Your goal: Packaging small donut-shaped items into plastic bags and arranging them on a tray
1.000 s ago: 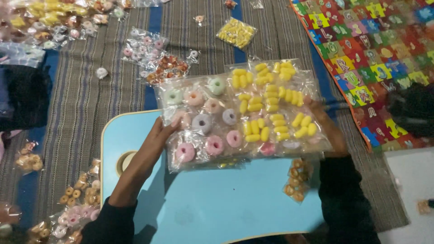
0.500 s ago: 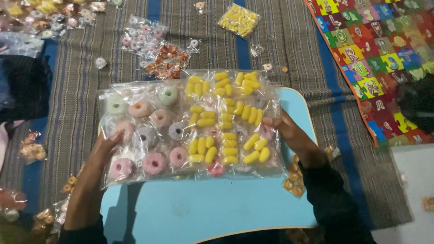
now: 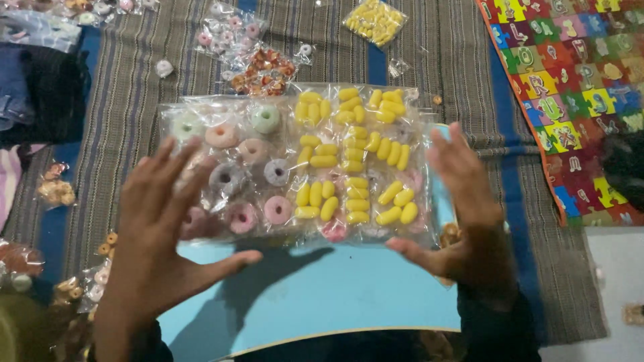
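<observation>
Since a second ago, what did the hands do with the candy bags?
Both hands let go. The left hand and right hand gripped the edges of the clear bags of ring and yellow candies before; now they hover open on either side, fingers spread. The bags lie flat on the blue table. The striped mat and scattered packets stayed put.

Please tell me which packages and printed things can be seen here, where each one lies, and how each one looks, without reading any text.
Ring packets: clear sheet, pastel rings, on the blue table, by the left hand.
Yellow packets: clear, oval pieces, beside the rings, near the right hand.
Yellow bag: clear, top centre on the striped mat.
Orange bag: clear, above the sheet.
Puzzle mat: multicoloured squares, right.
</observation>
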